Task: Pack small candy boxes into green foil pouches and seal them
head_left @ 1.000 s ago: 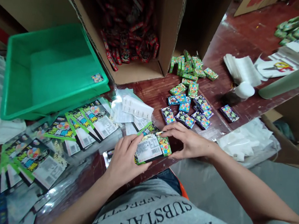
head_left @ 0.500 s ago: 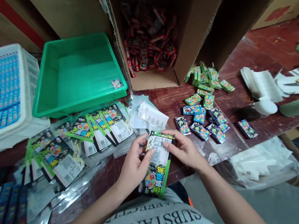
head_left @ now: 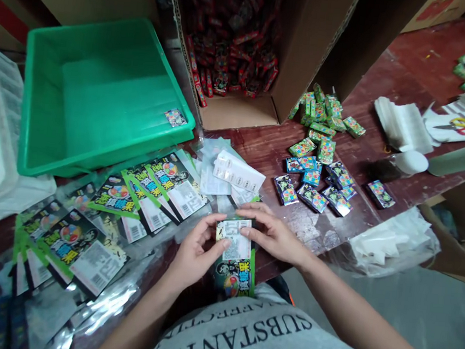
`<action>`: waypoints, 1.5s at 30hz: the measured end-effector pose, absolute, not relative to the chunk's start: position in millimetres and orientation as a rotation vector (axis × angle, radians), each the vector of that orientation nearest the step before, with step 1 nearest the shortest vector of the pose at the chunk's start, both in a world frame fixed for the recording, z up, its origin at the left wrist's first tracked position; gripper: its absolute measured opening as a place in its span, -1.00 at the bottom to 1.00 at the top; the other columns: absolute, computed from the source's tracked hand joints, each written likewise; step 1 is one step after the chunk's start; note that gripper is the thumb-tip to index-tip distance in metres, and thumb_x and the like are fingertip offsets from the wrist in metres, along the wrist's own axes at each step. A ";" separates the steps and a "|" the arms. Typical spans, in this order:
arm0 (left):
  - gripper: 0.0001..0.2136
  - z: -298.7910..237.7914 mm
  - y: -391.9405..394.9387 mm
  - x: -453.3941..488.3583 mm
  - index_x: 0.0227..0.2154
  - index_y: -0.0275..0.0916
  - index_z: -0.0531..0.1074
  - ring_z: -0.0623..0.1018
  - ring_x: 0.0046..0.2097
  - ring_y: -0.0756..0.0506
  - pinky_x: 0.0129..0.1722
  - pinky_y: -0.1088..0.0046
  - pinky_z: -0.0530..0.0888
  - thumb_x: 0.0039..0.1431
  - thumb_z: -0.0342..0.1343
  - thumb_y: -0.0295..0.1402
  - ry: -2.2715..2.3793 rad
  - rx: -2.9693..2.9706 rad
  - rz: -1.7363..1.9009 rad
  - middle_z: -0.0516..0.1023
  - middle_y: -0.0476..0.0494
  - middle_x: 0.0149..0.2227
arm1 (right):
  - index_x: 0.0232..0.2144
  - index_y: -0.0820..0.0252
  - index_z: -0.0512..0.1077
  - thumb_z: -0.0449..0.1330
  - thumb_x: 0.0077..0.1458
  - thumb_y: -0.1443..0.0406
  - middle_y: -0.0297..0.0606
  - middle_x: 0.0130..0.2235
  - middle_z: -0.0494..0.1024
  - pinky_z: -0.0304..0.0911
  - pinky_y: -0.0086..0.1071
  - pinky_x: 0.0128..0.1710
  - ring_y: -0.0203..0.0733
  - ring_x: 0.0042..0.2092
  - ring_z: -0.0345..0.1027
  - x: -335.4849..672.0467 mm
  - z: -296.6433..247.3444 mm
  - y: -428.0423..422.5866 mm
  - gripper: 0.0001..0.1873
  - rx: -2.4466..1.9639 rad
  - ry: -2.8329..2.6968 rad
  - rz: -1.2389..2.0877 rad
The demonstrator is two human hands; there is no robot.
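Between both hands, close to my body, is a black and green printed candy packet (head_left: 234, 271) with a white label panel toward its far end. My left hand (head_left: 198, 251) grips its left edge, thumb on top of the label. My right hand (head_left: 274, 234) holds the far right corner, its thumb on the label and the fingers behind. Just beyond my hands lie clear plastic bags with a white sticker sheet (head_left: 239, 171) on top. Similar printed packets (head_left: 177, 185) are fanned out to the left. Small purple candy boxes (head_left: 312, 197) rest on the table at right.
A green tray (head_left: 111, 102) stands at left beside a white basket (head_left: 2, 174) of blue boxes. An open carton (head_left: 242, 115) with red packs is ahead. Green boxes (head_left: 321, 129), a jar with a white lid (head_left: 413, 162), scissors (head_left: 459, 126) and a plastic bag (head_left: 394, 242) are to the right.
The view has shifted, so the tray and basket appear farther left. Both hands still hold the packet, its far end now tipped a little; my right fingers have slid along its far edge.
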State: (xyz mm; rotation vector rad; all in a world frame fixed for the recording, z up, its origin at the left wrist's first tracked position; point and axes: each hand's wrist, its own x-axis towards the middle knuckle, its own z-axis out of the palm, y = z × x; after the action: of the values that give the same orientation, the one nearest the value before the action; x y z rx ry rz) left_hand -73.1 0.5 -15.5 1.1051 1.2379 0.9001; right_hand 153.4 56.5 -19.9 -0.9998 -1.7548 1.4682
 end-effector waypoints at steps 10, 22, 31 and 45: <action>-0.80 -4.6 23.8 -72.7 -0.10 -0.15 0.55 0.58 0.05 -0.18 0.13 0.12 0.47 0.27 0.19 -0.23 1.345 1.080 0.959 0.61 -0.18 0.01 | -0.12 0.02 0.56 0.31 0.23 0.10 -0.24 -0.08 0.59 0.42 -0.14 0.07 -0.12 -0.01 0.48 148.0 -28.9 38.9 -0.78 -1.130 -1.403 1.496; -0.84 17.3 44.0 -71.1 -0.33 -0.20 0.61 0.63 -0.23 -0.10 -0.13 0.32 0.54 0.08 0.33 -0.24 1.378 1.044 0.796 0.70 -0.10 -0.26 | -0.26 0.06 0.63 0.39 0.13 0.10 -0.28 -0.22 0.67 0.46 -0.19 -0.08 -0.17 -0.18 0.54 154.6 -8.2 64.3 -0.79 -1.168 -1.451 1.583; -0.81 21.1 56.3 -79.2 -0.28 -0.16 0.66 0.62 -0.25 -0.08 -0.15 0.34 0.51 0.08 0.36 -0.20 1.280 1.062 0.685 0.71 -0.09 -0.24 | -0.32 0.08 0.65 0.41 0.10 0.13 -0.31 -0.25 0.68 0.43 -0.25 -0.11 -0.23 -0.22 0.51 162.0 4.0 76.8 -0.82 -1.163 -1.367 1.799; -0.90 11.0 58.4 -98.1 -0.32 -0.18 0.63 0.63 -0.15 -0.09 -0.09 0.34 0.53 0.15 0.33 -0.29 1.142 1.205 0.691 0.68 -0.11 -0.17 | -0.28 0.08 0.65 0.27 0.28 0.14 -0.23 -0.12 0.61 0.41 -0.22 -0.03 -0.18 -0.07 0.50 166.9 14.0 96.6 -0.79 -0.931 -1.911 1.581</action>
State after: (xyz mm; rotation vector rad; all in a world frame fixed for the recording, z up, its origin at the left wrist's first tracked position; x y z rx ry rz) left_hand -98.1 58.4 11.0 1.2050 1.1423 0.6905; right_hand 166.9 96.6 14.0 -0.9315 -1.9110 1.5810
